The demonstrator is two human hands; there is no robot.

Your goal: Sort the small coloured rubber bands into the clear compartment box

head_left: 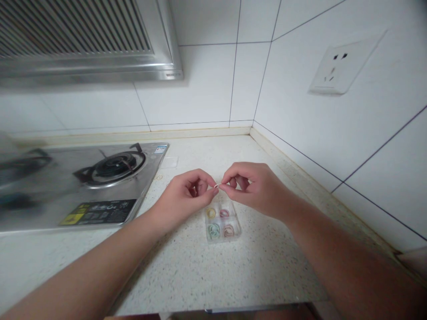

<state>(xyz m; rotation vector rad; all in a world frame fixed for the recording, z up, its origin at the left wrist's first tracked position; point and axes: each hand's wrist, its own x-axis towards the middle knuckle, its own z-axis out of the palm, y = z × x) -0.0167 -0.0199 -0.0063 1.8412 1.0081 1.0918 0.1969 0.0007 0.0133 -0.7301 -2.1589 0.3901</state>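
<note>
A small pale hair tie [217, 186] is pinched between the fingertips of both hands, above the counter. My left hand [188, 191] grips its left side with thumb and forefinger. From the other side, my right hand [256, 186] pinches it the same way. Just below stands a clear divided box [223, 241], its back part partly hidden by the hands. Its visible compartments hold yellow hair ties [211, 213], dark pink ones [224, 214], mint green ones [214, 230] and dusty pink ones [228, 230].
A clear flat piece [169, 162], perhaps a lid, lies beside the gas stove [150, 171]. Near it rests a small yellowish ring [159, 177]. A range hood [167, 73] overhangs the stove. The tiled wall with a socket [333, 66] bounds the speckled counter [267, 275] at right.
</note>
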